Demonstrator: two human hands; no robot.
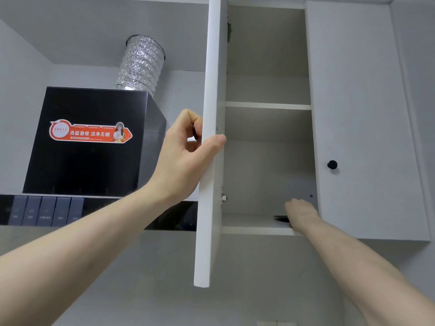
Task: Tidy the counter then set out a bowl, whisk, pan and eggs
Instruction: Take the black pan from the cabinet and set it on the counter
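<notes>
Room: pale grey walls and ceiling, seen from below, with a row of white flat-fronted wall cupboards [353,114] along the upper right.
Cupboard door: the tall white door panel [211,161] stands swung out edge-on towards the camera, with its hinges showing on the inner side.
Neighbouring door: the white door to the right is closed and carries a small round black knob [332,164].
Cupboard interior: a white middle shelf [268,105] divides the open compartment; the white bottom shelf [249,229] forms its floor.
Extractor: a glossy black box-shaped range hood [89,161] hangs left of the open door and bears a red and white sticker [90,132] with printed characters.
Duct: a crinkled silver foil duct pipe [141,64] rises from the hood's top towards the ceiling.
Controls: a row of grey button panels [44,210] sits on the hood's lower black strip.
Left hand [186,156]: clamped on the door's free edge, thumb lying across the inner face, fingers curled round the outer side by a dark knob that is mostly hidden.
Right hand [301,212]: reached into the lower compartment at its right side, resting low on the bottom shelf; whether its fingers are apart or closed on anything cannot be told.
Dark flat object [281,218]: a thin black shape lies on the bottom shelf, just left of the right hand and touching or nearly touching it; too little shows to say what it is.
</notes>
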